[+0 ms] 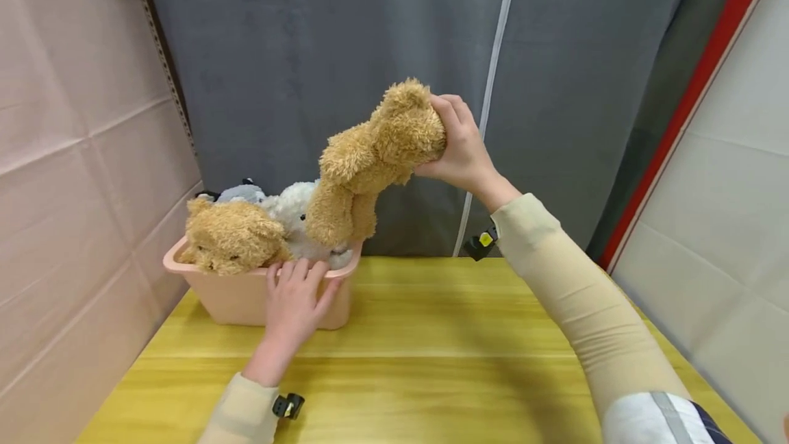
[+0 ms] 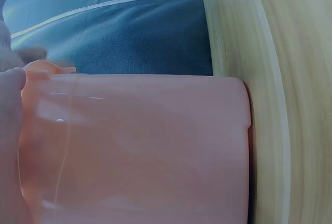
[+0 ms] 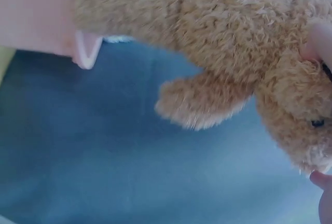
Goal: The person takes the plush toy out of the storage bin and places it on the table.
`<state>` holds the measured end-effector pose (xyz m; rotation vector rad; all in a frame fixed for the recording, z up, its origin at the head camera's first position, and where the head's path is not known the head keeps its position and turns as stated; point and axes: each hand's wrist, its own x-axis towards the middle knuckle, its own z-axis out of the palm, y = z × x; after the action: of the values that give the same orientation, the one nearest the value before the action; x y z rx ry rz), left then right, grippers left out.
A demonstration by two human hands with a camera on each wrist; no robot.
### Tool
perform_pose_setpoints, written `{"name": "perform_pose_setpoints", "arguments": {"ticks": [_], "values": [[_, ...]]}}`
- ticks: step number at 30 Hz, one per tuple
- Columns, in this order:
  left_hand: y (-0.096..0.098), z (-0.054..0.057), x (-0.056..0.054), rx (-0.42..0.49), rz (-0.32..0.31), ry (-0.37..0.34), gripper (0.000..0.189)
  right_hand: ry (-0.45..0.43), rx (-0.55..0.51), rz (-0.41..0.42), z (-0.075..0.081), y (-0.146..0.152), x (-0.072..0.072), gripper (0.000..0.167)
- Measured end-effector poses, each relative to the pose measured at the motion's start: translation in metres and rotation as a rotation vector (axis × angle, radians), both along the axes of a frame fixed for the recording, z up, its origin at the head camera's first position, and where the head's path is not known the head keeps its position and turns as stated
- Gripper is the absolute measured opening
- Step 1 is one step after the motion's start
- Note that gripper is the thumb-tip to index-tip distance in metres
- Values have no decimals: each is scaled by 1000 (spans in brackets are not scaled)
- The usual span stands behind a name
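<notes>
In the head view my right hand (image 1: pixel 459 146) grips a curly tan teddy bear (image 1: pixel 376 153) by its head, raised and tilted. The bear's legs hang down over the right end of a pink plastic bin (image 1: pixel 246 300). The right wrist view shows its body (image 3: pixel 233 22), with a thumb and a finger against the head. My left hand (image 1: pixel 292 303) holds the bin's front rim, fingers hooked over the edge. Inside the bin sit another tan teddy bear (image 1: pixel 234 235), a white plush toy (image 1: pixel 296 214) and a grey plush toy (image 1: pixel 243 192), partly hidden.
The bin stands at the back left of a yellow wood-grain table (image 1: pixel 431 341). A dark grey curtain (image 1: pixel 308 53) hangs behind it. Pale panels (image 1: pixel 68 156) rise at the left, and a white panel (image 1: pixel 727 225) with a red edge at the right.
</notes>
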<state>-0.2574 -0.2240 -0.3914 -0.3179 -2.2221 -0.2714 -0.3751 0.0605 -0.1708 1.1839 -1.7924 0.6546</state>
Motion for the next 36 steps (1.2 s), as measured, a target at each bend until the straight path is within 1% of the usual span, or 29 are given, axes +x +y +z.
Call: {"name": "perform_pose_setpoints", "arguments": {"ticks": [3, 6, 9, 12, 15, 18, 25, 27, 30, 33, 36], "values": [[-1, 0, 0, 6, -3, -12, 37, 1, 12, -65, 12, 10, 5, 94], [-2, 0, -1, 12, -4, -15, 39, -13, 66, -139, 18, 21, 9, 96], [-5, 1, -2, 16, -4, -15, 40, -58, 149, -209, 18, 29, 10, 98], [-8, 2, -2, 16, 4, -11, 40, -111, 237, -265, 11, 32, 9, 98], [-9, 2, -1, 15, 8, -12, 40, -147, 319, -310, -3, 32, 6, 98], [-9, 3, 0, 17, 7, -17, 40, -160, 385, -344, -22, 30, 4, 97], [-8, 3, 1, 21, 10, -37, 41, -200, 466, -392, -72, 23, -2, 98], [-8, 3, 2, 23, 10, -39, 41, -226, 472, -394, -87, 19, -3, 99], [-9, 2, 3, 25, 9, -36, 42, -273, 451, -394, -106, 14, -4, 99], [-10, 2, 5, 23, 9, -33, 42, -290, 418, -389, -120, 10, -7, 99], [-11, 1, 7, 25, 9, -24, 43, -281, 408, -383, -132, 5, -11, 100]]}}
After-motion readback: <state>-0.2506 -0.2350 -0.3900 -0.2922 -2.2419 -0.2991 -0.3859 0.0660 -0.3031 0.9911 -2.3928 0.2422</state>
